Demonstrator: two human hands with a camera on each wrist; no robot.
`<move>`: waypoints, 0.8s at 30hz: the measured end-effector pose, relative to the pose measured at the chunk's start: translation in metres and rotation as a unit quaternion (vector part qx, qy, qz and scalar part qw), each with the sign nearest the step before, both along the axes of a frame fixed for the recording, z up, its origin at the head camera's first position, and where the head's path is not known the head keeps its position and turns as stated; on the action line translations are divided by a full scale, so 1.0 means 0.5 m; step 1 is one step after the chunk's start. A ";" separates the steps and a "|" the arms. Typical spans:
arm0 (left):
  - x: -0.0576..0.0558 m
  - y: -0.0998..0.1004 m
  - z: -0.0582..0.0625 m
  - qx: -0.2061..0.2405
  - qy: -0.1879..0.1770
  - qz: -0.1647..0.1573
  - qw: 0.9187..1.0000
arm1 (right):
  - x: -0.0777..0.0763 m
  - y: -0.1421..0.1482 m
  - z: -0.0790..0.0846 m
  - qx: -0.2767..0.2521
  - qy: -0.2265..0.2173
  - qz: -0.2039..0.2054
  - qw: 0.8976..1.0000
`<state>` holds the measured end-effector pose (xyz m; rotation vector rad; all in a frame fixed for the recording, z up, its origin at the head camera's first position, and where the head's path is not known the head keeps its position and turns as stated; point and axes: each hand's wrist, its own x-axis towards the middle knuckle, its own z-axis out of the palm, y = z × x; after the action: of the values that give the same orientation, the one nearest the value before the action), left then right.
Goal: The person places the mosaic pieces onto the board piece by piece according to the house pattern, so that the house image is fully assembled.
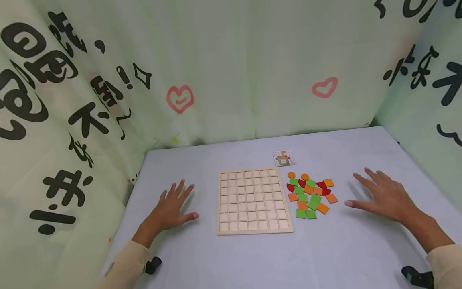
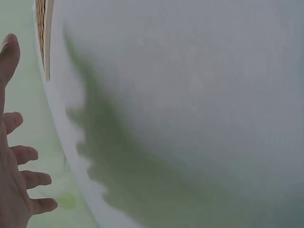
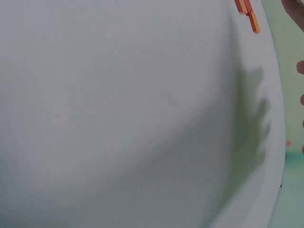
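Observation:
My left hand (image 1: 172, 209) hovers over the table left of a wooden grid board (image 1: 218, 204), fingers spread and holding nothing. On the other side, my right hand (image 1: 388, 197) is spread over the table, right of a loose group of flat pieces. The group mixes green squares (image 1: 314, 201), orange squares (image 1: 323, 208), orange circles (image 1: 291, 175) and red rounded pieces (image 1: 321, 185). In the left wrist view the board's edge (image 2: 48, 42) shows at top left, beyond the thumb. A few orange pieces (image 3: 254, 22) appear at the top of the right wrist view.
A small card (image 1: 284, 157) with a coloured grid picture lies behind the board. The white table (image 1: 252, 261) ends at the back against a pale green curtain (image 1: 223, 72) printed with hearts and black characters. Dark wrist devices (image 1: 153, 265) show below the sleeves.

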<state>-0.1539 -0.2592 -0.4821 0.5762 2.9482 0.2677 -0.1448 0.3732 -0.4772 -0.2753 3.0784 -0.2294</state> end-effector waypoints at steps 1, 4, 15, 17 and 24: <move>0.004 0.004 0.000 0.001 -0.004 -0.003 1.000 | 0.001 -0.012 0.003 -0.002 -0.006 0.002 1.000; 0.011 0.018 -0.001 0.001 -0.012 -0.010 1.000 | 0.005 -0.050 0.015 -0.020 -0.024 0.005 0.999; 0.021 0.072 0.004 -0.004 -0.022 -0.025 0.999 | 0.041 -0.183 0.026 -0.095 -0.036 0.033 0.994; 0.022 0.077 0.003 -0.002 -0.024 -0.027 0.999 | 0.047 -0.199 0.020 -0.097 -0.031 0.042 0.994; 0.026 0.098 -0.004 0.001 -0.032 -0.035 0.999 | 0.056 -0.224 -0.001 -0.093 -0.005 0.068 0.993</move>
<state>-0.1408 -0.2104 -0.4843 0.6573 2.8607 0.2763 -0.1168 0.2613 -0.4778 -0.4874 3.0135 -0.5106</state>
